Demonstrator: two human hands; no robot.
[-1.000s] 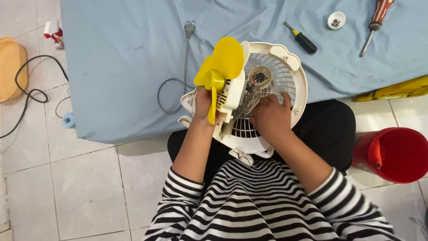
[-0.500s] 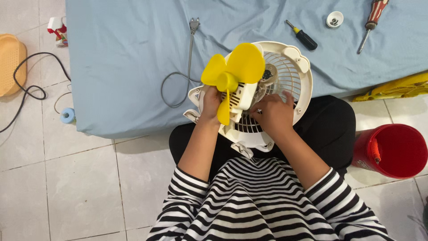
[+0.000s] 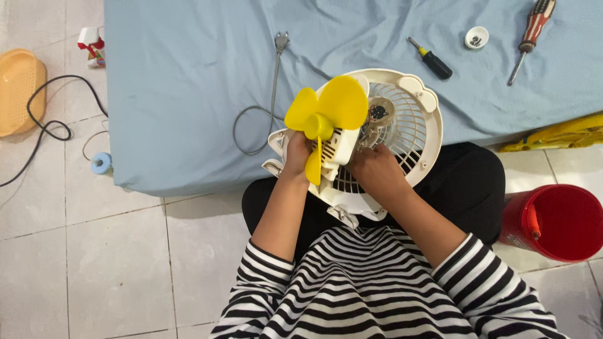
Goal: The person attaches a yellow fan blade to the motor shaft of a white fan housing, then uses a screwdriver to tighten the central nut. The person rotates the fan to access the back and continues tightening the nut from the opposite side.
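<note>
A small white fan rests on my lap at the edge of a blue sheet (image 3: pixel 188 75). My left hand (image 3: pixel 296 152) grips the white motor housing (image 3: pixel 340 143) that carries the yellow blade (image 3: pixel 330 108), tilted up off the round white rear grille (image 3: pixel 411 119). My right hand (image 3: pixel 374 166) has its fingers curled at the wiring between the housing and the grille, next to the exposed round part (image 3: pixel 379 113) in the grille's centre. What those fingers pinch is hidden. The grey power cord (image 3: pixel 267 100) trails left from the fan.
On the sheet lie a black-handled screwdriver (image 3: pixel 429 59), a red-handled screwdriver (image 3: pixel 531 32) and a small white cap (image 3: pixel 477 37) holding screws. A red bucket (image 3: pixel 562 221) stands at my right on the tiled floor. An orange basket (image 3: pixel 17 91), a black cable (image 3: pixel 44 125) and a blue tape roll (image 3: pixel 101 163) are at left.
The housing with the yellow blade has turned and lifted slightly. My right hand has slid from the grille's face inward to the wiring beside the housing. The view shifted a little.
</note>
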